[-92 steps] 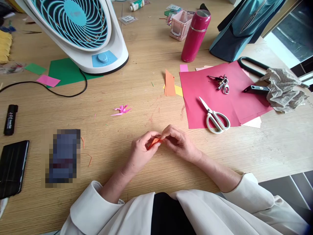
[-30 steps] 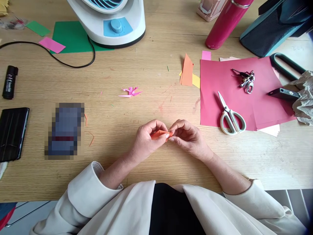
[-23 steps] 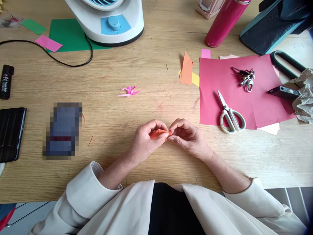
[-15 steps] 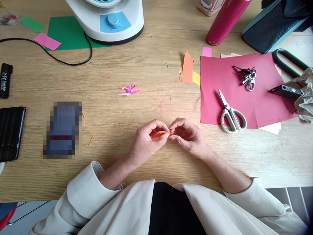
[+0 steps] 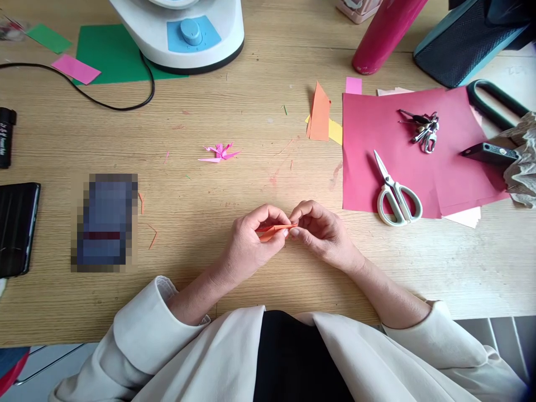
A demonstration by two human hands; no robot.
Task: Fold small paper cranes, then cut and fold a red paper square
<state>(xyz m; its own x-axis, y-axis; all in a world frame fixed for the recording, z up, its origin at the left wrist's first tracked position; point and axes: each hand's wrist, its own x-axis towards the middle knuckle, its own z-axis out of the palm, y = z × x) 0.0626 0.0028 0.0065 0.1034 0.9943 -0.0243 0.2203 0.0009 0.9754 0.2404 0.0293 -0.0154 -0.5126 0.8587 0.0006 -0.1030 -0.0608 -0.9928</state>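
A small folded piece of orange paper (image 5: 272,230) is held between my two hands, low over the table. My left hand (image 5: 255,234) pinches its body between thumb and fingers, hiding part of it. At its pointed right end, the thumb and fingertips of my right hand (image 5: 320,231) close on the tip. Farther out on the table lies a small pink folded-paper figure (image 5: 220,152) with thin points. To the right, white-handled scissors (image 5: 396,195) rest on red paper sheets (image 5: 360,162).
Orange paper pieces (image 5: 320,114) and a yellow strip (image 5: 335,132) lie ahead. Keys (image 5: 425,131) sit on the red sheets. A white appliance (image 5: 209,50), its black cord (image 5: 121,107) and green paper (image 5: 92,50) are at the back. A black phone (image 5: 17,229) lies left; a red bottle (image 5: 383,39) stands behind.
Both hands stay almost in place around the orange paper. The right fingertips have come together on its tip. The whole view has shifted slightly.
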